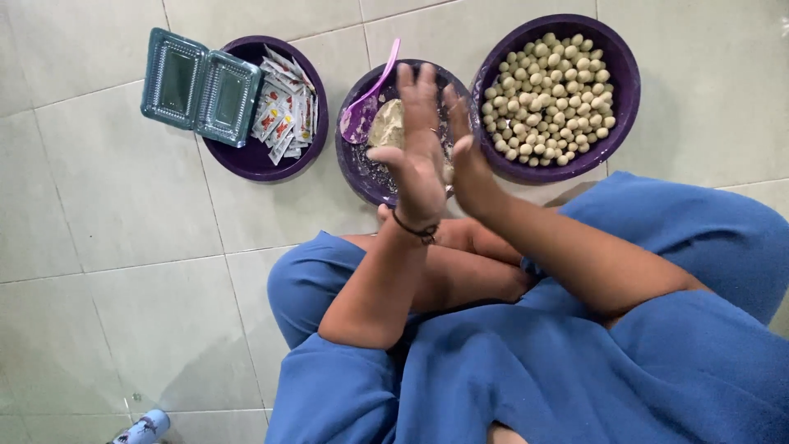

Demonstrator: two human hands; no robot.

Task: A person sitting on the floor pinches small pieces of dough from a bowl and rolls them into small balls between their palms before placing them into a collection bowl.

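My left hand (417, 152) and my right hand (467, 160) are pressed palm to palm above a purple bowl (353, 160) on the tiled floor. Whatever lies between the palms is hidden. That bowl holds a lump of pale dough (385, 125) and a pink plastic spoon (370, 90). A dark band circles my left wrist. To the right stands a larger purple bowl (620, 82) filled with several small pale dough balls (549, 94).
At the left a third purple bowl (255, 160) holds several small sauce sachets (283, 115), with an open clear plastic clamshell box (197, 86) lying across its rim. My legs in blue cloth fill the lower right. A small patterned object (141, 429) sits at the bottom edge.
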